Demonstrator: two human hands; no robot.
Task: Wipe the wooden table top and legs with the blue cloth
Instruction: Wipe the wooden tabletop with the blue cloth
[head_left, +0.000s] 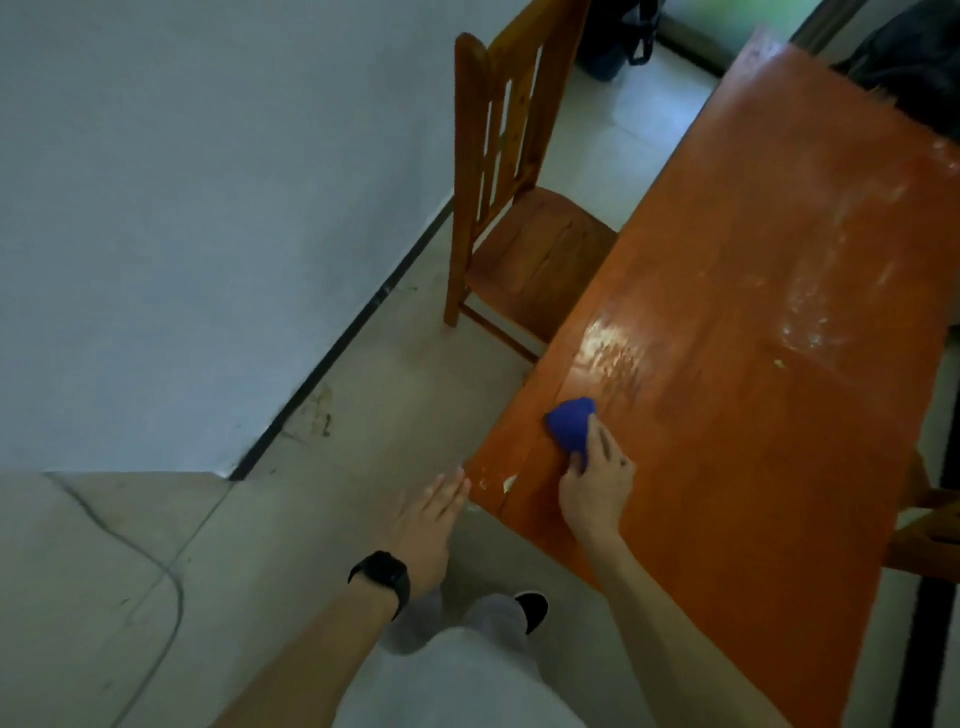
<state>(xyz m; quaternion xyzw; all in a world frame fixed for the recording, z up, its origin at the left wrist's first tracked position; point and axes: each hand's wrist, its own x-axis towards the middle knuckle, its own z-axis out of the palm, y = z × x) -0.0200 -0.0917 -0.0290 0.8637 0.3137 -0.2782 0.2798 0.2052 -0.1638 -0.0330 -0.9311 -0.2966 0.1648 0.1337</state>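
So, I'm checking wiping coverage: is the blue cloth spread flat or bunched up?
Bunched up. The blue cloth forms a small rounded wad on the table top, gripped by the right hand.

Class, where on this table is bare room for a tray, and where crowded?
Bare: the middle and far end of the orange wooden table top, beside the wooden slat-back chair. Crowded: its near left corner, where the right hand grips the blue cloth and the left hand hovers.
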